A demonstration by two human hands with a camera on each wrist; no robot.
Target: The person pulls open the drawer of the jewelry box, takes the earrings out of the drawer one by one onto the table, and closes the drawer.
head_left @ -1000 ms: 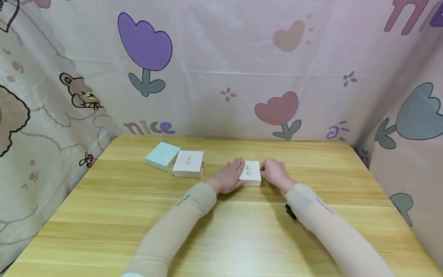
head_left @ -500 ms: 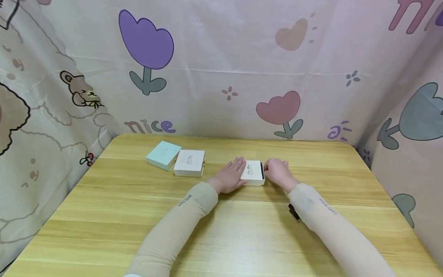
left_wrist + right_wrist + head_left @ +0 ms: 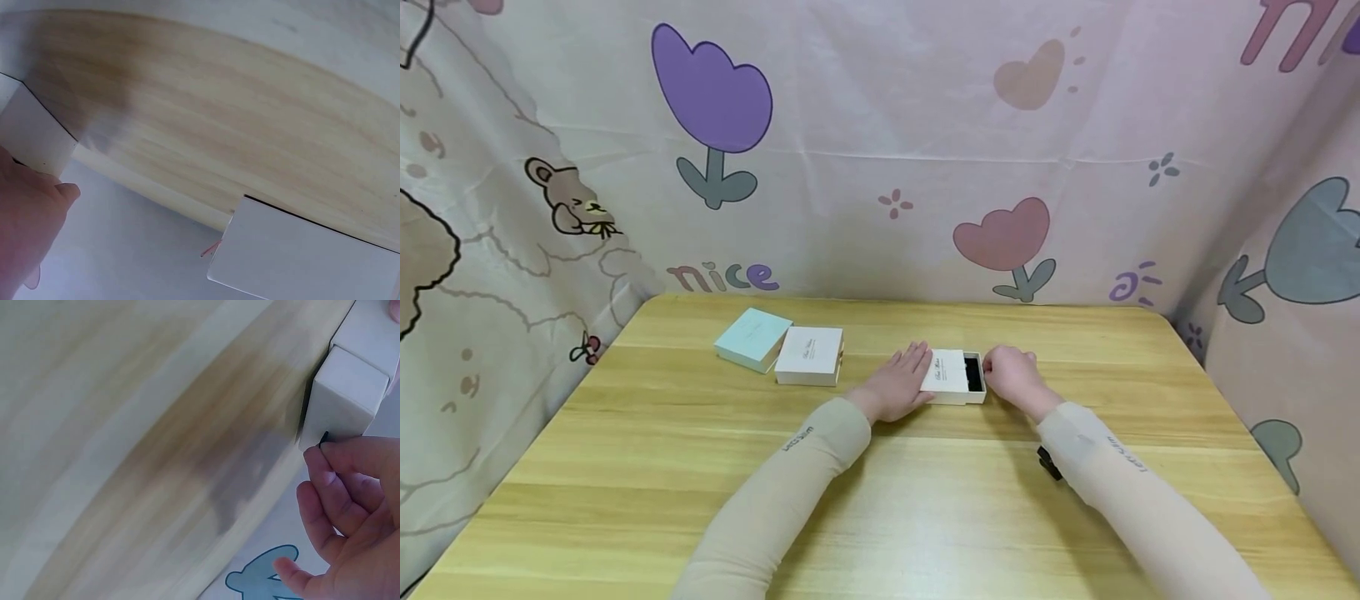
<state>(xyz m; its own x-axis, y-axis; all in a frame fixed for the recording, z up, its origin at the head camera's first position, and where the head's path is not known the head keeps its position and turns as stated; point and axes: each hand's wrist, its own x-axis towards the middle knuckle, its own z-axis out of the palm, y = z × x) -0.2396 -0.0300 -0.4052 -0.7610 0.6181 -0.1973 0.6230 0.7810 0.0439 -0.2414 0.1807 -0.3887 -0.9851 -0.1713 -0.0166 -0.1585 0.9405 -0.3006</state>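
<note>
A white slide-out box (image 3: pixel 946 375) with small dark print lies on the table, its inner drawer (image 3: pixel 974 398) partly out to the right and showing a black inside. My left hand (image 3: pixel 895 383) rests on the left part of the box's sleeve, fingers straight. At the drawer's right end is my right hand (image 3: pixel 1013 377). Up close in the right wrist view, its thumb and finger pinch a small black pull tab (image 3: pixel 324 439) on the drawer's end face. The left wrist view catches just part of the left hand (image 3: pixel 28 219) beside the box's white side (image 3: pixel 44 134).
Left of my left hand sits a second white printed box (image 3: pixel 809 354), with a small reddish tab (image 3: pixel 210 249) at its side. A pale turquoise box (image 3: pixel 754 337) lies against its left. Behind the wooden table (image 3: pixel 880 517) hangs a printed cloth (image 3: pixel 850 100).
My right hand has moved to the right, drawing the drawer out of its sleeve, so the black inside now shows. The left hand has stayed on the box.
</note>
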